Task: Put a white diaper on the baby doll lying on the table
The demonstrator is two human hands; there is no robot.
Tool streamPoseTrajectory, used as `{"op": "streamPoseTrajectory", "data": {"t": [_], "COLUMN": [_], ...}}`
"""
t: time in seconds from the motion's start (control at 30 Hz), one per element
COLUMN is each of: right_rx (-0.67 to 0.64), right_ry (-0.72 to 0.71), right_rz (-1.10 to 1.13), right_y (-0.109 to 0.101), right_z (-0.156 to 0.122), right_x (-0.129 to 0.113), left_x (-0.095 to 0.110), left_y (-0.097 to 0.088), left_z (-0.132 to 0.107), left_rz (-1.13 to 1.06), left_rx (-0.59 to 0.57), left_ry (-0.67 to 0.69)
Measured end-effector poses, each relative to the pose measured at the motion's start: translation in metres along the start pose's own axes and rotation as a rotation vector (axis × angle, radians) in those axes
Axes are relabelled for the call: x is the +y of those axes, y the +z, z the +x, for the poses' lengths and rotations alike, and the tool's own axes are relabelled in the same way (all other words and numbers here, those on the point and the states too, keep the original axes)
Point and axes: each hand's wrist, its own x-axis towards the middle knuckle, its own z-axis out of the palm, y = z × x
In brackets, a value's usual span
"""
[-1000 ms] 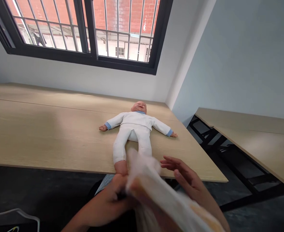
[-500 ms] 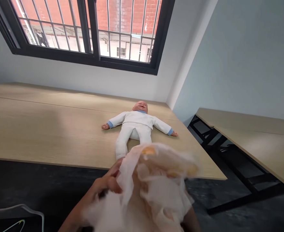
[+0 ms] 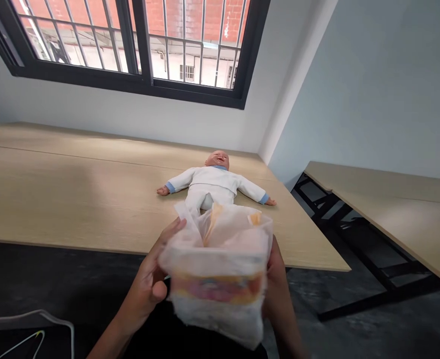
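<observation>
- At the near edge of a pale wooden bench [image 3: 55, 199], we see the left hand [image 3: 149, 283] closed on the left side of a diaper [image 3: 220, 269]. One finger reaches up along its rim and the thumb is tucked against the front.
- Opposite it, the right hand [image 3: 277, 279] grips the diaper's right side. Only the outer edge of the hand and the wrist show, and the fingers are hidden behind the padding.
- Held between the two hands, the diaper hangs in the air in front of the bench's near edge, clear of the wood. It is white and opened out, with a bright printed band across its front. Its upper flaps stand up, and the whole thing is slightly blurred.
- Just beyond the diaper, a doll [image 3: 214, 180] lies on its back on the bench with its head toward the wall and its arms spread wide. It wears a white suit with blue cuffs, and the diaper hides its legs from us.
- Along the wall above the bench runs a black-framed window [image 3: 137, 85] with bars, and red brick shows outside.
- Well apart to the right, a second bench [image 3: 392, 209] stands on a black frame over the dark floor.
- Low on the left, a white cable [image 3: 36, 319] loops across the floor.
</observation>
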Motion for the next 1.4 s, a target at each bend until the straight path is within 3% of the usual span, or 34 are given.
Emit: {"op": "streamPoseTrajectory", "data": {"t": [0.13,0.27,0.43,0.5,0.63,0.73,0.83,0.97,1.07,1.2,1.27,1.3,1.33,1.4], "right_rx": [0.035,-0.086,-0.083,-0.114,-0.200,-0.166,-0.115,-0.096,-0.017,0.128,0.237,0.292,0.347,0.449], "right_ry": [0.029,0.030,0.096,0.098,-0.161,-0.427,-0.557,-0.608,-0.597,-0.538,-0.437,-0.374,-0.318,-0.229], "right_rz": [0.150,0.209,0.199,0.121,-0.192,-0.267,-0.284,-0.375,-0.295,-0.264,-0.277,-0.288,-0.308,-0.366], "right_y": [0.005,0.000,-0.002,-0.002,-0.002,-0.002,0.001,0.010,0.014,0.002,-0.010,-0.017,-0.024,-0.037], "right_z": [-0.008,-0.017,-0.015,-0.011,-0.009,-0.013,-0.017,-0.014,-0.009,-0.002,0.003,0.006,0.009,0.015], "right_x": [-0.016,-0.030,-0.029,-0.022,-0.015,-0.025,-0.034,-0.030,-0.024,-0.018,-0.013,-0.009,-0.006,0.001], "left_x": [0.013,0.034,0.033,0.029,0.030,0.035,0.035,0.028,0.023,0.023,0.023,0.022,0.020,0.015], "left_y": [0.001,0.007,0.006,0.007,0.014,0.020,0.022,0.023,0.023,0.015,0.007,0.003,0.000,-0.003], "left_z": [-0.002,-0.003,-0.001,0.000,0.002,0.003,0.001,-0.004,-0.006,-0.008,-0.010,-0.012,-0.013,-0.016], "left_rz": [0.190,0.350,0.136,0.020,-0.262,-0.315,-0.297,-0.208,-0.159,-0.210,-0.197,-0.157,-0.126,-0.115], "left_rx": [0.025,0.136,0.206,0.295,0.428,0.463,0.458,0.326,0.250,0.230,0.147,0.039,-0.143,-0.614], "left_ry": [0.207,-0.042,-0.183,-0.298,-0.552,-0.563,-0.564,-0.489,-0.412,-0.427,-0.377,-0.336,-0.270,-0.082]}}
